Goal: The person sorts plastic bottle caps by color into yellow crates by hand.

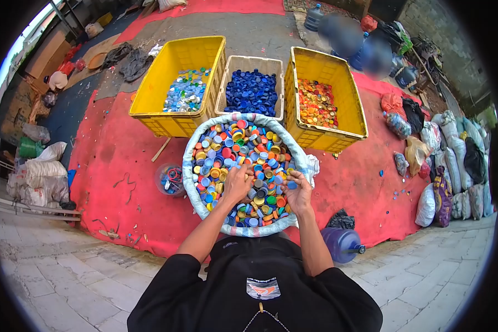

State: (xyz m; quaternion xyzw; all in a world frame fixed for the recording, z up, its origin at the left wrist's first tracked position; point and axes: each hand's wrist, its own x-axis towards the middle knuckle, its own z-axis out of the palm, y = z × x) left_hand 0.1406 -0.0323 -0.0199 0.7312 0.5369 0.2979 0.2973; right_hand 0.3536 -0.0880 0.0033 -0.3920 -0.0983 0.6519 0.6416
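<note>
A round sack-lined tub (pixel 189 166) in front of me is full of mixed plastic bottle caps (pixel 243 146). Over the middle of the pile, my left hand (pixel 238 183) has its fingers curled down at the caps; what they hold, if anything, is hidden. On the right side of the same pile, my right hand (pixel 300 193) is closed with a blue bottle cap (pixel 292 185) at its fingers. Beyond the tub stand a yellow crate (pixel 141 99) with light blue and clear caps, a whitish crate (pixel 222 91) with dark blue caps, and another yellow crate (pixel 348 105) with orange, red and yellow caps.
Red matting (pixel 122 166) covers the ground. A small clear container (pixel 170 180) stands left of the tub, and a large blue water jug (pixel 342 244) lies close to my right. Filled sacks (pixel 454 149) line the right side, with more sacks (pixel 41 177) at left.
</note>
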